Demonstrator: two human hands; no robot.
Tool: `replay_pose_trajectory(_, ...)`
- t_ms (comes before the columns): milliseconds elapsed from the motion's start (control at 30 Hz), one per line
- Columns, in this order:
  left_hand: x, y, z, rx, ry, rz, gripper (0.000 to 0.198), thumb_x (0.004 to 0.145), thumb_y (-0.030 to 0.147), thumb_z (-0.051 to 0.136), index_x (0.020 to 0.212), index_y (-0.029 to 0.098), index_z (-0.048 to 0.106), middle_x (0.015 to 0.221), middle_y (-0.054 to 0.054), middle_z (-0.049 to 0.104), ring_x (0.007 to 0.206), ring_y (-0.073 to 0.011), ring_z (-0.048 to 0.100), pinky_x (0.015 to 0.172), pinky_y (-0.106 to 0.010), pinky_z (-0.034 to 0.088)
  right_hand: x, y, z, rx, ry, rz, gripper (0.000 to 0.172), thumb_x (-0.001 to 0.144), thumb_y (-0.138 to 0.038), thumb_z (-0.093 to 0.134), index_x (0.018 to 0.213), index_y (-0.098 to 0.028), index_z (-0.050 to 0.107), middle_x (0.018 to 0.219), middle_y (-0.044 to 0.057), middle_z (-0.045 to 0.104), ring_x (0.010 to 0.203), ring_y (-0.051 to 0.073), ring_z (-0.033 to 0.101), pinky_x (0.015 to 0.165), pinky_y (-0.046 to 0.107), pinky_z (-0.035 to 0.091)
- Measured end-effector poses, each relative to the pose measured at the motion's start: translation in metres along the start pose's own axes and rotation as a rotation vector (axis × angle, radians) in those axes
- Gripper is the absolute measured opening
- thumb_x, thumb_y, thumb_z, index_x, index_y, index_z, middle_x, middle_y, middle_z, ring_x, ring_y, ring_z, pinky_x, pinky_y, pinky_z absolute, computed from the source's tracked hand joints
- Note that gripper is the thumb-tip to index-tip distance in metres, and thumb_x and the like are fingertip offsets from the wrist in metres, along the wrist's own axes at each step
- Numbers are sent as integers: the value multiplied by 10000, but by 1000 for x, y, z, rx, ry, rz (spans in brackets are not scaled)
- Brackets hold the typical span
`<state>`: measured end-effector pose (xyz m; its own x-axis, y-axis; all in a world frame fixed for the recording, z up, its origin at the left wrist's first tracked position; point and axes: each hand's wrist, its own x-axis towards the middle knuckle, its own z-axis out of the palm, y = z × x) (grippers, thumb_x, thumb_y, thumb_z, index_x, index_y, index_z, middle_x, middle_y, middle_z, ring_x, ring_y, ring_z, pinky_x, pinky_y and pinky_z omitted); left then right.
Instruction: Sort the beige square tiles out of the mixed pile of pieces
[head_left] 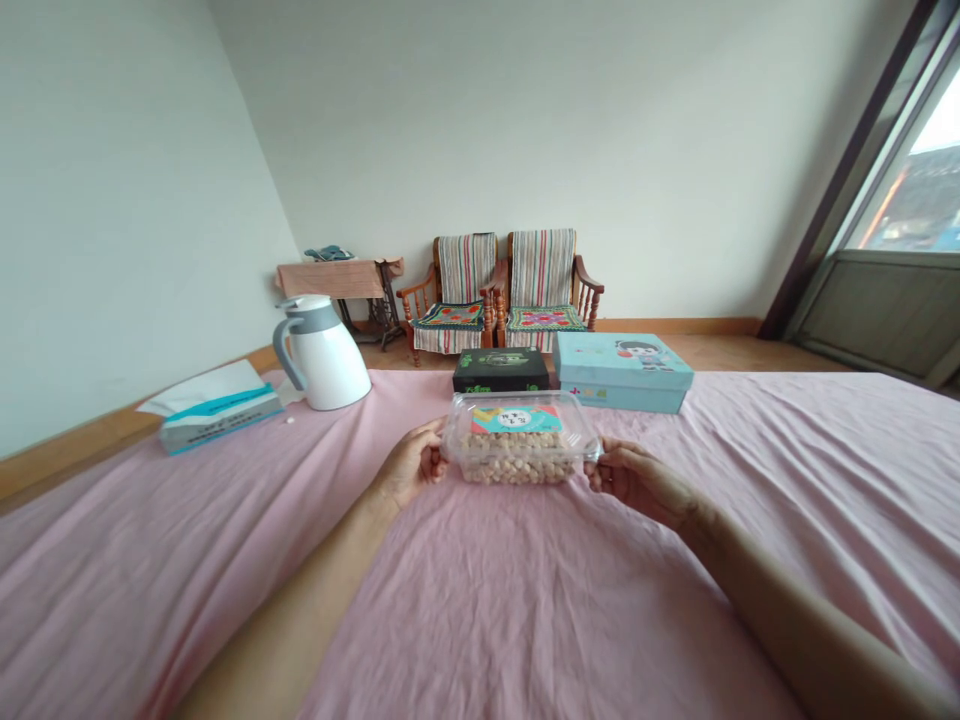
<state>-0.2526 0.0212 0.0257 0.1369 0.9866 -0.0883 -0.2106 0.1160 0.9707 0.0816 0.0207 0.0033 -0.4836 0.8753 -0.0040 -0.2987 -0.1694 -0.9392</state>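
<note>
The left hand (409,465) and right hand (637,483) hold a clear plastic box (517,440) of round pale snacks by its two short ends, each grip closed narrowly on the plastic. The box sits at the centre of the frame, over a pink bed sheet (525,600). Just beyond it lie a black box (501,370) and a blue box (622,372); a white jug (326,355) and a tissue box (221,408) stand toward the left.
</note>
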Motion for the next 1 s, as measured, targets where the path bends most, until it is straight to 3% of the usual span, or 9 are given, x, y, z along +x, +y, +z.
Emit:
replay_pose_trajectory(333, -2, 0, -2, 54, -7, 25, 621, 617, 184, 530, 1234, 116, 540, 553, 50, 553, 345, -48, 406, 341, -157, 266, 4, 12, -2, -9, 6, -21, 19, 692, -178, 676, 687, -161, 667, 644, 14, 642, 557, 73, 543, 547, 178, 402)
replay_pose_trajectory(467, -1, 1, 0, 105, 90, 58, 606, 591, 145, 517, 1193, 94, 561, 540, 60, 525, 344, -45, 402, 340, -153, 277, 6, 16, -2, 5, 10, -8, 24, 704, -177, 673, 704, -155, 681, 663, 21, 663, 559, 70, 562, 539, 164, 410)
replay_pose_trajectory(633, -3, 3, 7, 173, 283, 207, 420, 729, 273, 562, 1120, 120, 569, 654, 40, 551, 424, -57, 497, 360, -156, 358, 7, 17, -3, 39, 16, -7, 29, 685, -162, 682, 714, -159, 681, 670, 16, 674, 552, 67, 567, 543, 160, 426)
replay_pose_trajectory(800, -7, -1, 20, 261, 298, 257, 484, 706, 367, 683, 1120, 154, 548, 680, 45, 556, 398, -76, 517, 316, -172, 351, 8, 18, -6, 55, 25, -5, 54, 665, -157, 692, 716, -150, 675, 677, 18, 676, 553, 66, 570, 543, 160, 431)
replay_pose_trajectory(1000, -5, -9, 27, 292, 290, 234, 557, 747, 357, 606, 1241, 146, 460, 592, 75, 517, 340, -58, 427, 299, -158, 297, 10, 20, -7, 54, 51, -9, 81, 641, -148, 685, 719, -146, 664, 685, 21, 679, 559, 65, 570, 559, 166, 434)
